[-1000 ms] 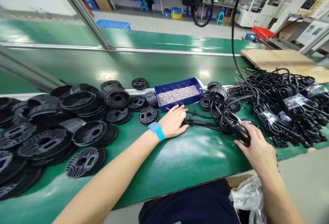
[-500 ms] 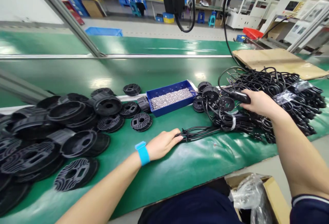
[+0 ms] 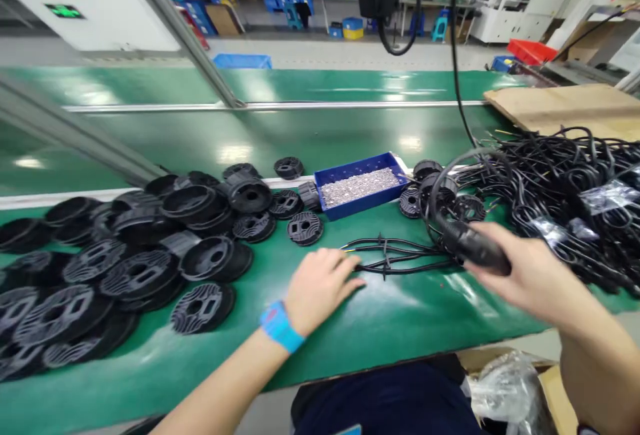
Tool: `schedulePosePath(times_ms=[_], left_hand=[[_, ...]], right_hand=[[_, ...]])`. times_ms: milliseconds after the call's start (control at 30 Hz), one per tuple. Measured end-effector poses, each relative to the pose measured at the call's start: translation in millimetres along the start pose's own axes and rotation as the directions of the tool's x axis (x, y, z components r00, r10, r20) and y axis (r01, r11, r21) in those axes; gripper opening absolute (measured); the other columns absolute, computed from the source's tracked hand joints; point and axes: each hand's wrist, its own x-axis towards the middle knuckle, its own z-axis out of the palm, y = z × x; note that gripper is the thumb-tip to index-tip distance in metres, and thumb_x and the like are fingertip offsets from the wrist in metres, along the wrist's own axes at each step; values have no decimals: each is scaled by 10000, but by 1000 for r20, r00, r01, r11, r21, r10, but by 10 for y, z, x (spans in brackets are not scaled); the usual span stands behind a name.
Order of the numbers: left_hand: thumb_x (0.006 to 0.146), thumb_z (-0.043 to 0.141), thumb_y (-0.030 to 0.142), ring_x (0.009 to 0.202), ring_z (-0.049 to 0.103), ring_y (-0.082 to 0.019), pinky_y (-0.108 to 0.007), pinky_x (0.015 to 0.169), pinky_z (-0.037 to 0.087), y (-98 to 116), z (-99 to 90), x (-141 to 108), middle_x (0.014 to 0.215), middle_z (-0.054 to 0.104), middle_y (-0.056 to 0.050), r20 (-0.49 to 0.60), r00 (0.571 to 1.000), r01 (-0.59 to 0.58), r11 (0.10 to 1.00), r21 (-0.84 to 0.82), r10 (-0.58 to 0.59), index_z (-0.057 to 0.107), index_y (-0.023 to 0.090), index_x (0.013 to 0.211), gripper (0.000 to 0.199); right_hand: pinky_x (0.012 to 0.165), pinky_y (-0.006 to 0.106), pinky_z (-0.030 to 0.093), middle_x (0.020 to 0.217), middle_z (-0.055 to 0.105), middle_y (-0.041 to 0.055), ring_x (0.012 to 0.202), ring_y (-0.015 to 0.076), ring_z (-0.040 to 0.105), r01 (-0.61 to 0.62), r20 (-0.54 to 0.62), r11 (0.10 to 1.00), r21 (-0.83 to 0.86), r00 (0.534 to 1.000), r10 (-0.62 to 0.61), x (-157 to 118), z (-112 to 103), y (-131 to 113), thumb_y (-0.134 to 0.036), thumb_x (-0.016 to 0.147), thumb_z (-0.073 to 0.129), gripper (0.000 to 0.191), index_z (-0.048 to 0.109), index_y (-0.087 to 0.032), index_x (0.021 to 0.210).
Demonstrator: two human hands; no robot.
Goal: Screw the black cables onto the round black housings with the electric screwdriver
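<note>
My left hand [image 3: 320,288], with a blue wristband [image 3: 281,327], lies over the green bench. Its thumb and fingers are apart, the fingertips beside the loose ends of several black cables [image 3: 400,248]. A thin black tie [image 3: 385,258] crosses these cables, which fan out to the left. My right hand [image 3: 530,275] is wrapped round a black corded electric screwdriver [image 3: 477,248], held above the cable bundle; its working tip is hidden. The screwdriver's cord [image 3: 440,185] arches up from its left end.
A blue tray [image 3: 360,205] of small metal parts stands behind the cables. Black round housings [image 3: 145,275] are heaped at left, with several more by the tray. A large tangle of black cables [image 3: 555,182] and cardboard [image 3: 570,105] lie at right. A box with plastic wrap [image 3: 510,388] sits below.
My left hand's grip on the cable ends has loosened, and the cables have spread. My right hand has brought the screwdriver lower and nearer. The view has turned left.
</note>
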Motion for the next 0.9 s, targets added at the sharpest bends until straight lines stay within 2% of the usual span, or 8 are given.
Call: schedulePosePath(times_ms=[133, 233, 333, 400, 500, 600, 767, 900], left_hand=[[1062, 574, 234, 1072, 663, -268, -406, 896, 494, 294, 131, 57, 1115, 746, -96, -55, 997, -57, 996, -74, 53, 706, 203, 1079, 136], [1097, 524, 305, 902, 660, -214, -370, 828, 486, 305, 94, 15, 911, 735, -55, -72, 997, -40, 996, -76, 35, 714, 214, 1059, 214], [1066, 570, 496, 820, 643, -197, -350, 805, 495, 136, 8, -63, 819, 701, -33, -133, 988, 54, 975, -214, -84, 733, 243, 1020, 305], [1026, 584, 607, 967, 660, -230, -378, 912, 525, -87, -8, -87, 1000, 718, -70, -187, 946, 199, 929, -312, -265, 721, 244, 1117, 398], [1010, 571, 643, 1218, 594, -318, -512, 1078, 501, -481, 54, -96, 1353, 583, -159, -215, 844, 407, 848, -341, -491, 643, 211, 1294, 522], [964, 656, 604, 1223, 594, -328, -536, 1095, 510, -700, 141, -178, 1319, 541, -138, -151, 818, 477, 800, -364, -556, 658, 211, 1171, 444], [829, 825, 567, 1146, 608, -312, -509, 1042, 557, -542, 130, -541, 1180, 508, -100, -97, 797, 520, 759, -392, -596, 565, 203, 978, 471], [763, 894, 404, 1120, 624, -285, -504, 1041, 568, -312, 6, -709, 1174, 533, -73, -90, 785, 520, 730, -443, -613, 506, 223, 1196, 609]], right_hand=[[1038, 406, 579, 1356, 702, 45, 1197, 268, 721, 205, 232, 976, -71, 955, -184, -91, 646, -99, -255, 896, 622, 496, 581, -301, 1389], [998, 394, 601, 1298, 723, 48, 1141, 256, 740, 194, 295, 980, -42, 940, -174, -4, 898, -86, -296, 936, 576, 424, 572, -277, 1360], [749, 334, 611, 904, 734, 1, 750, 211, 724, 107, 318, 993, -39, 944, -90, 88, 916, -57, -350, 951, 583, 302, 591, -253, 1237], [657, 322, 582, 791, 691, -5, 667, 210, 680, 88, 274, 994, -57, 959, -70, 119, 866, -17, -397, 951, 603, 279, 592, -235, 1177], [649, 319, 587, 833, 718, 28, 743, 234, 707, 48, 232, 999, 2, 972, -48, 133, 792, 57, -438, 937, 661, 306, 609, -222, 1148], [770, 351, 635, 1006, 769, 78, 897, 268, 748, 7, 254, 993, 120, 966, -38, 134, 766, 97, -442, 931, 697, 374, 619, -211, 1215], [833, 378, 633, 1069, 766, 84, 948, 277, 746, -26, 279, 992, 122, 960, -9, 125, 787, 103, -482, 937, 697, 393, 617, -223, 1221], [826, 350, 609, 1050, 757, 70, 926, 252, 731, -53, 298, 992, 117, 954, 16, 100, 764, 123, -519, 934, 702, 425, 596, -229, 1226]])
